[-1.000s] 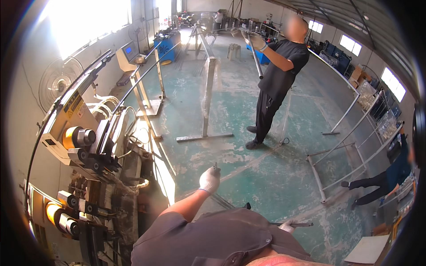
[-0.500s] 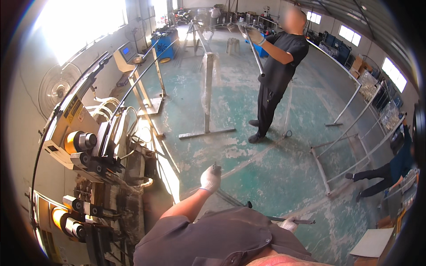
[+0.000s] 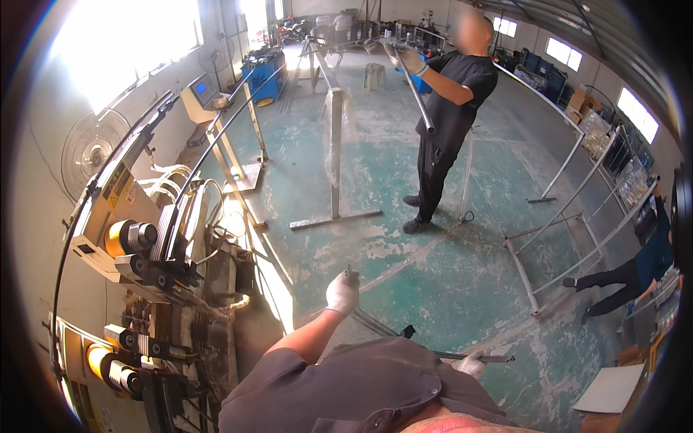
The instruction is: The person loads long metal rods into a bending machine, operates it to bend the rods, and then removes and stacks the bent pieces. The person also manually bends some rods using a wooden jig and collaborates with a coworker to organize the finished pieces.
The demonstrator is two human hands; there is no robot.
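Note:
My left hand (image 3: 343,293), in a white knit glove, is held out low in the middle, its fingers closed. A small grey metal end (image 3: 350,272) pokes out past the fist. Long thin metal rods (image 3: 375,325) run from beside that hand toward my body, where my dark shirt hides them. On the right, rod ends (image 3: 497,358) come out past my shirt. My right hand (image 3: 472,366), gloved too, is closed round them, partly hidden. Whether both hands grip the same rods I cannot tell.
Left stands a machine (image 3: 108,216) with yellow-and-steel rollers; a wall fan (image 3: 96,154) is behind it. A metal stand (image 3: 336,155) rises ahead. A co-worker (image 3: 451,108) in black holds a tube (image 3: 419,97). Frames (image 3: 534,289) and another person (image 3: 635,278) are right.
The view has shifted slightly, and the surroundings sit a little further left. My hands keep nearly the same pose. The co-worker still holds the tube.

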